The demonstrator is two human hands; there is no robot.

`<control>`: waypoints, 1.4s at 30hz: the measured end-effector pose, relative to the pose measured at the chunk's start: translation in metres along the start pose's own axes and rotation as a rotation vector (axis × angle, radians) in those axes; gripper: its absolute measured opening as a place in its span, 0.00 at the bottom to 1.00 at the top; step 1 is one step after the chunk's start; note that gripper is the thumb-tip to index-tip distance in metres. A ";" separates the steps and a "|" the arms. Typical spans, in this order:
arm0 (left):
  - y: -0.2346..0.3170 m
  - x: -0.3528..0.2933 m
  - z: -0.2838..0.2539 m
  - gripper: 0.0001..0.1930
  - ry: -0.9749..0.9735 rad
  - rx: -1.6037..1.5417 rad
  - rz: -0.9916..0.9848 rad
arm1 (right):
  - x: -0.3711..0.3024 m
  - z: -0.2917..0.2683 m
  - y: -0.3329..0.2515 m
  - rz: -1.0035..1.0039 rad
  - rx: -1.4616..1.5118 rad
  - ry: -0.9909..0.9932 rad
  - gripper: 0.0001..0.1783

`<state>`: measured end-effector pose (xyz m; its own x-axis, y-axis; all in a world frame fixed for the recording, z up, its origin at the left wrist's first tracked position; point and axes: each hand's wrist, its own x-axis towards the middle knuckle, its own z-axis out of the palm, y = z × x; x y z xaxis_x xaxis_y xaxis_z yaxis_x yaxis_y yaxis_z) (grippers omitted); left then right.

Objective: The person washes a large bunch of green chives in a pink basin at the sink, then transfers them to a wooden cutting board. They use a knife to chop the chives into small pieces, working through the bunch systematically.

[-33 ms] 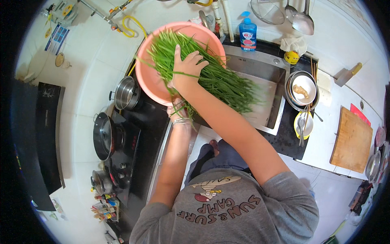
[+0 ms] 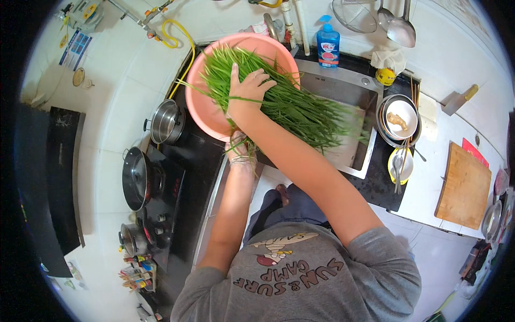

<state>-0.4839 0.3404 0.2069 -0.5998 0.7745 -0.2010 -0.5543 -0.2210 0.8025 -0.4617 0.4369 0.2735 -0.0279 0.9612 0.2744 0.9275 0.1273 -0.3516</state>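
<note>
Grey T-shirt [image 2: 370, 268]: its printed front is filling the lower part of the view, nearest the camera, with both bare forearms reaching out from its sleeves.
Left hand [image 2: 235, 144]: is sitting low at the near edge of the basin, partly hidden by leaves; how far its fingers are closing, or on what, I cannot tell. Pale bands [image 2: 241, 160] are circling its wrist.
Right hand [image 2: 248, 88]: is lying open on top of the bundle, back upward, fingers spreading apart; a thin strand is crossing its wrist.
Green stalks [image 2: 300, 112]: are lying in a thick bundle beneath the right hand, their paler ends resting inside the basin and their leafy tips spilling over its rim above the sink, where some are blurring.
Pink basin [image 2: 201, 118]: is standing at the left end of the sink, overlapping it.
Metal sink [image 2: 316, 75]: is opening below the leaf tips, set into the black worktop [image 2: 196, 166].
Left side: a steel pot [image 2: 166, 123] and a black pan [image 2: 137, 180] are standing near each other.
Right side: a white bowl [image 2: 406, 109] is sitting atop a stack beside the sink.
Back edge: a blue bottle [image 2: 328, 47] is standing behind the sink.
Wall: a wire strainer [image 2: 354, 15] and a ladle [image 2: 401, 33] are hanging.
</note>
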 end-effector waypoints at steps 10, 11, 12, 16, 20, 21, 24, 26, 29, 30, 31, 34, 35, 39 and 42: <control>-0.038 0.002 -0.044 0.06 0.278 0.029 -0.290 | -0.013 -0.025 0.006 -0.499 -0.174 -0.591 0.34; -0.038 0.000 -0.041 0.05 0.308 0.025 -0.289 | -0.009 -0.025 0.003 -0.557 -0.168 -0.669 0.34; -0.037 -0.002 -0.035 0.07 0.227 -0.029 -0.284 | 0.001 -0.029 0.004 -0.599 -0.165 -0.736 0.33; -0.042 0.003 -0.045 0.07 0.354 0.083 -0.253 | 0.028 -0.022 -0.008 -0.646 0.035 -1.182 0.25; -0.049 0.017 -0.056 0.04 0.317 0.073 -0.213 | 0.047 -0.026 0.000 -0.458 0.180 -1.420 0.31; -0.050 0.021 -0.068 0.05 0.300 0.083 -0.211 | 0.046 -0.020 0.004 -0.473 0.187 -1.375 0.33; -0.047 0.021 -0.069 0.06 0.336 0.108 -0.214 | 0.042 -0.025 0.001 -0.431 0.009 -1.357 0.40; -0.049 0.020 -0.065 0.07 0.325 0.082 -0.202 | 0.041 -0.032 -0.005 -0.329 -0.041 -1.357 0.39; -0.052 0.027 -0.070 0.08 0.250 0.026 -0.166 | 0.038 -0.037 -0.006 -0.471 -0.165 -1.273 0.36; -0.054 0.031 -0.075 0.08 0.248 0.030 -0.169 | 0.036 -0.043 -0.007 -0.504 -0.020 -1.352 0.35; -0.053 0.031 -0.077 0.08 0.244 0.034 -0.174 | 0.034 -0.056 -0.003 -0.531 0.127 -1.425 0.35; -0.048 0.027 -0.071 0.08 0.312 0.024 -0.170 | 0.038 -0.063 0.012 -0.506 0.621 -1.303 0.31; -0.047 0.026 -0.071 0.07 0.311 0.034 -0.173 | 0.041 -0.063 0.017 -0.479 0.785 -1.198 0.30; -0.039 0.021 -0.062 0.07 0.316 0.072 -0.166 | 0.039 -0.022 0.033 -0.556 0.939 -0.286 0.24; -0.021 0.010 -0.048 0.07 0.347 0.113 -0.133 | -0.001 0.009 0.033 -0.368 0.344 -0.250 0.62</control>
<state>-0.5060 0.3238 0.1611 -0.6974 0.5410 -0.4701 -0.5848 -0.0503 0.8096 -0.4345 0.4427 0.2532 -0.4527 0.8619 0.2285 0.6660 0.4972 -0.5561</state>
